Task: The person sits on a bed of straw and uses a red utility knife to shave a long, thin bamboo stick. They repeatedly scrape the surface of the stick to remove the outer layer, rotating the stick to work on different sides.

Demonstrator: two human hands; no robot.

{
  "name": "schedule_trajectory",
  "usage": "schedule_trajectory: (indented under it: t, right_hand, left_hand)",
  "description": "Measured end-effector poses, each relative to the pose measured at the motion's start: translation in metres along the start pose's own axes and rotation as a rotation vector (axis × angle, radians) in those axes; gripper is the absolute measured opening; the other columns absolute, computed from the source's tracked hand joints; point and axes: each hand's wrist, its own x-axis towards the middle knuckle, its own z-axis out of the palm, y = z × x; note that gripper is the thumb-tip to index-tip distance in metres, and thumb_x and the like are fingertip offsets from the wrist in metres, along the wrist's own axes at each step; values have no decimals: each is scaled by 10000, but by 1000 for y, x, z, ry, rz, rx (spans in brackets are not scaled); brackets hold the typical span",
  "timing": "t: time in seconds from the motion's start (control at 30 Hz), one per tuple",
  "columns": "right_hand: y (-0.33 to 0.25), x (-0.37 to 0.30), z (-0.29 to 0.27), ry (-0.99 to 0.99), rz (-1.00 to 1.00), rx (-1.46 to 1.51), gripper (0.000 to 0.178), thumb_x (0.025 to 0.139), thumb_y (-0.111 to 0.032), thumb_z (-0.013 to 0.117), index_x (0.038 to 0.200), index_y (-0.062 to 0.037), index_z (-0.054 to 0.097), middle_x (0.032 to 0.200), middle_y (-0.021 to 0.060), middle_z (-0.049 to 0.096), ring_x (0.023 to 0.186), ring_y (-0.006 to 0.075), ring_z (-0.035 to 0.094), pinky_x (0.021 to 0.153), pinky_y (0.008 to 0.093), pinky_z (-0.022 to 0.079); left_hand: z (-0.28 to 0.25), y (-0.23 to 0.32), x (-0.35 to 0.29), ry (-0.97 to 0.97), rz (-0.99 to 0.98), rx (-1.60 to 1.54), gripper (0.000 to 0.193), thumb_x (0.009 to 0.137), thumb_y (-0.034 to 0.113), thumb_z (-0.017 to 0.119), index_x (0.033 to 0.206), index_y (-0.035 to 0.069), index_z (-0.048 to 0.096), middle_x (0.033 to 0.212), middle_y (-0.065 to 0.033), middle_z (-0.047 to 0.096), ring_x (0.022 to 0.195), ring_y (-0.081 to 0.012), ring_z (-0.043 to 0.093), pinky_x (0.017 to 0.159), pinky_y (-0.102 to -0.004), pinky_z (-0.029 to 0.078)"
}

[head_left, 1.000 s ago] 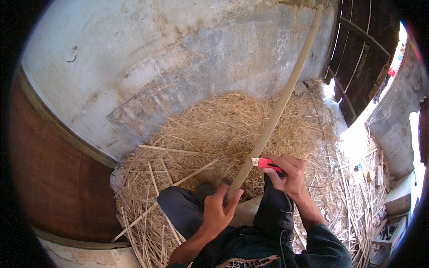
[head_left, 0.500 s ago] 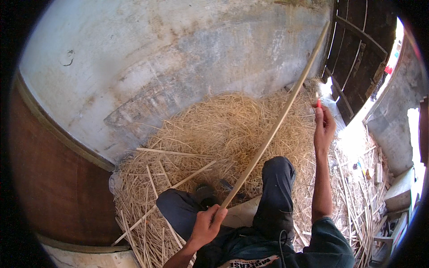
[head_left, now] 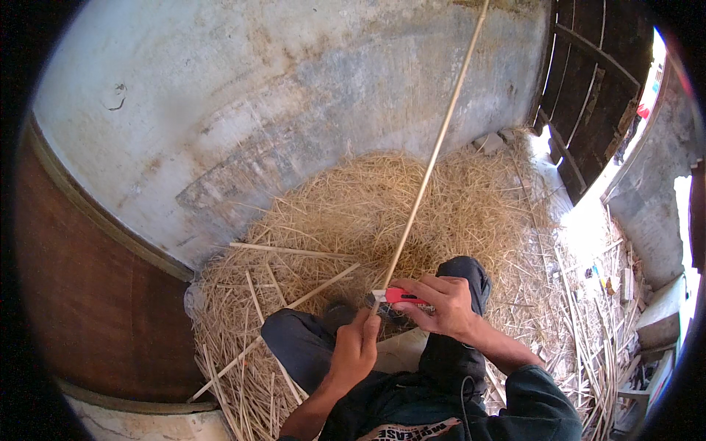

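Observation:
A long, pale, thin strip that looks like split bamboo rises from my lap toward the wall. Around its lower end my left hand is closed, thumb along the strip. My right hand grips a red utility knife, just above the left fingers. The knife's blade end touches or crosses the strip; the exact contact is too small to make out. My bent knees in dark trousers lie on either side of the hands.
Curly shavings are heaped before me against a stained wall. Loose strips lie at the left, with more strips at the right. A brown panel stands left; a dark plank door is at the far right.
My right hand has come down and left with the knife, from out beside the shavings to the strip's lower end. The strip has swung more upright, its far end moving left.

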Motion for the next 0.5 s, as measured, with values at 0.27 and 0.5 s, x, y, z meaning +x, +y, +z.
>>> schedule_trajectory:
  t: [0.27,0.5]
  right_hand:
    - [9,9,-16,49,-6,-115,372,768,-330,872,1078,-145,782,699,2,638,522,200,607,482,329,467]
    - [16,19,-22,114,-29,-92,303,820,-295,841,1073,-135,796,732,28,674,552,221,635,500,335,483]
  left_hand:
    - [-4,16,-10,-36,-71,195,333,1110,272,485,943,-11,537,650,-234,544,639,-493,603,515,-505,427]
    - [-12,20,-12,-48,-47,254,333,1110,284,485,946,1,545,641,-229,557,617,-471,616,489,-501,445]
